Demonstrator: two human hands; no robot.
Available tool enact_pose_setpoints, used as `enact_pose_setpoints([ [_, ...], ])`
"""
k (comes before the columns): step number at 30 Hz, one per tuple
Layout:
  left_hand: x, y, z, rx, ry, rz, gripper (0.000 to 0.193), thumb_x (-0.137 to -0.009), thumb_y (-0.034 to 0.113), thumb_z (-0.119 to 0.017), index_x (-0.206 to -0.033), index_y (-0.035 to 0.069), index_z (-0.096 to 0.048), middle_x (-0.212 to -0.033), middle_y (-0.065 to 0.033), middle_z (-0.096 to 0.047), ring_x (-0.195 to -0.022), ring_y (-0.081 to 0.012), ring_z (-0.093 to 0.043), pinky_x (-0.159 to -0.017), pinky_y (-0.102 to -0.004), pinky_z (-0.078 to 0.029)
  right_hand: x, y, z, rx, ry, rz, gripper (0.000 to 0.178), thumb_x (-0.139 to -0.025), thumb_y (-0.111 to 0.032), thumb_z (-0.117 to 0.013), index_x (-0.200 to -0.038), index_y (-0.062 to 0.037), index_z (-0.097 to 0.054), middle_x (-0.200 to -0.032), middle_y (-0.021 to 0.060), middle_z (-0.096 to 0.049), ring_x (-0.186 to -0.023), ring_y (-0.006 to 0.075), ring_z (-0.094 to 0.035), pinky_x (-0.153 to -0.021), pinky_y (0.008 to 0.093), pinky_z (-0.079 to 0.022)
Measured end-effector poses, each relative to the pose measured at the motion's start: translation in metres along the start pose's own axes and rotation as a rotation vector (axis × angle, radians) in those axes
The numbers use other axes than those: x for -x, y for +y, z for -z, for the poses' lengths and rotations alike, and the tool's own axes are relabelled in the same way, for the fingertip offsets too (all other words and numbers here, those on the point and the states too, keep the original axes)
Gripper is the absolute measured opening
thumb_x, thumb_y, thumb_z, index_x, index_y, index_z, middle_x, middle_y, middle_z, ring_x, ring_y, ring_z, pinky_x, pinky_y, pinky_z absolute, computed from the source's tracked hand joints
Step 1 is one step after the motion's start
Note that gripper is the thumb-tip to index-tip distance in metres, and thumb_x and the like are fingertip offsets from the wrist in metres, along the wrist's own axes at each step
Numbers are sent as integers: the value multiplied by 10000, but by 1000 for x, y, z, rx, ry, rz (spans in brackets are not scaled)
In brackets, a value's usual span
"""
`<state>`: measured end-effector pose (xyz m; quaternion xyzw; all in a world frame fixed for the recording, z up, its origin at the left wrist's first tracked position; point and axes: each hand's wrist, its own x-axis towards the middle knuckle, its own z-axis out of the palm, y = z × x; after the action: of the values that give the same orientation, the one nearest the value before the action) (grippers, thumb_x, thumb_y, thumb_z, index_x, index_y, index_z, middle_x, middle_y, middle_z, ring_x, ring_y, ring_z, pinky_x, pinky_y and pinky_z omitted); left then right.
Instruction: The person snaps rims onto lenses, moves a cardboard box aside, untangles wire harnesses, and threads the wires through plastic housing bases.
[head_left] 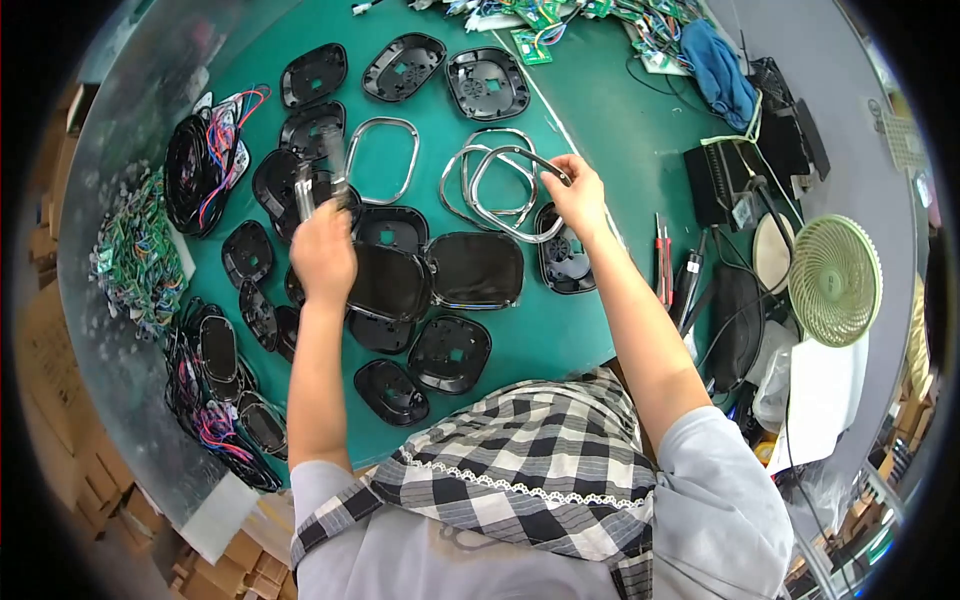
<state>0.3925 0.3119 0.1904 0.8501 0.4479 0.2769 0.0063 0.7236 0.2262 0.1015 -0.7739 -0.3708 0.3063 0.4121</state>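
Observation:
My right hand pinches the upper right side of a rounded chrome ring frame. Beneath and beside that frame, other chrome rings overlap on the green mat. My left hand is closed and smeared by motion. From it rises a shiny, blurred piece that I cannot make out, above the black housings on the left. Nearest below my hands are two glossy dark panels, side by side. A separate chrome ring lies between the hands, farther back.
Black plastic housings are spread over the green mat. Cable bundles and a heap of green circuit boards line the left edge. Red-handled tools, a black box and a green fan stand on the right.

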Motion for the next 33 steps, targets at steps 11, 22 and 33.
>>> enact_pose_setpoints([
  [11, -34, 48, -103, -180, -186, -203, 138, -829, 223, -607, -942, 147, -582, -730, 25, -582, -657, -137, -592, -607, -300, -442, -14, 7, -2, 97, -179, -91, 246, -727, -97, -598, -966, -42, -587, -785, 153, -651, -745, 298, -646, -695, 374, -500],
  [22, -9, 30, -120, -311, -435, 80, 148, -800, 141, -532, -932, 87, -570, -843, -56, -591, -833, -222, -611, -752, -360, -454, -10, 59, 39, -384, 176, -232, 216, -856, -56, -606, -1060, 9, -580, -818, 40, -621, -662, 107, -613, -553, 224, -455],
  [33, -31, 32, -50, 130, -429, 51, 397, -723, 290, -687, -1049, 90, -583, -971, -73, -618, -935, -251, -592, -848, -395, -420, -21, 97, 49, -226, 273, -291, 369, -843, -73, -614, -1176, 38, -500, -864, 47, -601, -660, 99, -579, -524, 239, -433],
])
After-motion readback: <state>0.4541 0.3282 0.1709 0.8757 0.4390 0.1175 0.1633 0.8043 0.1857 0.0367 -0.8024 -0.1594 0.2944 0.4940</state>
